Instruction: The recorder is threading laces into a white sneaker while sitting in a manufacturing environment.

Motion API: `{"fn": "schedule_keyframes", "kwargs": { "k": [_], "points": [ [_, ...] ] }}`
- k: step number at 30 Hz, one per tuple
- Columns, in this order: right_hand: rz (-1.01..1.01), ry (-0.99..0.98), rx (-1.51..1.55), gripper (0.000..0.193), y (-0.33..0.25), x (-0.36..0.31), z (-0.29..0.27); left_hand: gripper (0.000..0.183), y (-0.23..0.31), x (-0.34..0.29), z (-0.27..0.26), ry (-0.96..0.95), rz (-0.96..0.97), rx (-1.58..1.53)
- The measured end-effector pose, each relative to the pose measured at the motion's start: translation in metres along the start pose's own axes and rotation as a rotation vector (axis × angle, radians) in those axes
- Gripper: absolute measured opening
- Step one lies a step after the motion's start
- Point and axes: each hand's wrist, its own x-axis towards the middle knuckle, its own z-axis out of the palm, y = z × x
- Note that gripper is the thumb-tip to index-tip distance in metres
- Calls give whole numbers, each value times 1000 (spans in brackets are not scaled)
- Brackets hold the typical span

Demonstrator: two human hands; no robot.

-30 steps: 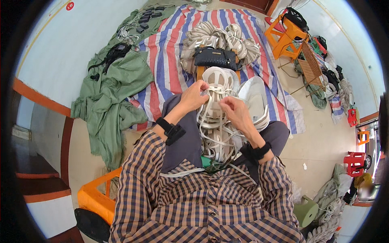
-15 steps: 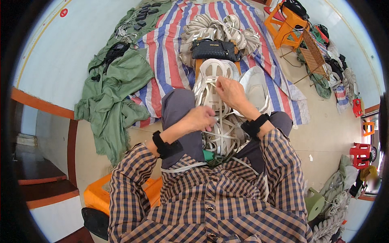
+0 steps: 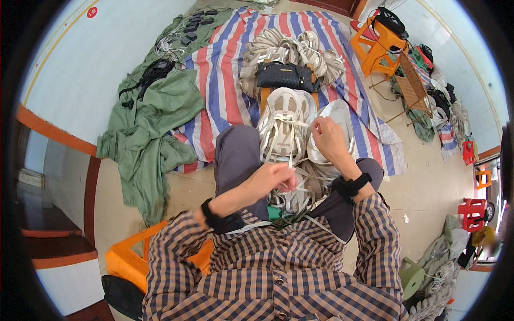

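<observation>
A beige and white sneaker [image 3: 282, 140] stands between my knees with its toe pointing away from me, a cream shoelace [image 3: 289, 122] threaded across its upper. My left hand [image 3: 274, 177] is closed on a lace end that runs down from the sneaker. To the right, my right hand [image 3: 329, 140] is pinched on another part of the lace, drawn sideways from the toe end. Beyond that hand rests a second pale shoe [image 3: 339, 111], partly covered by it. Nearer my lap, another laced sneaker [image 3: 292, 199] lies partly under my left hand.
Behind the sneaker sits a black woven handbag [image 3: 286, 76], with a heap of similar shoes [image 3: 267, 48] past it on a striped sheet [image 3: 217, 80]. Green cloth [image 3: 152, 125] is spread at the left. Orange stool [image 3: 381, 40] and wicker chair [image 3: 413, 80] stand at the far right.
My right hand has moved right, away from the sneaker's toe, and my left hand has come slightly nearer to me. The lace now stretches out to both sides.
</observation>
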Motion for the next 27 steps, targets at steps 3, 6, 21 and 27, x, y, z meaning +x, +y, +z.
{"fn": "schedule_keyframes", "kwargs": {
  "k": [3,6,21,27],
  "points": [
    [43,0,-122,15,-25,8,-11,30,58,-68,9,29,215,605],
    [86,1,-154,14,-17,11,-15,27,97,-120,8,156,475,728],
    [451,-651,798,9,-19,39,2,22,130,-222,-89,387,983,-410],
    [418,-623,801,8,-21,42,10,15,108,-268,-165,586,1018,-500]
  ]
}}
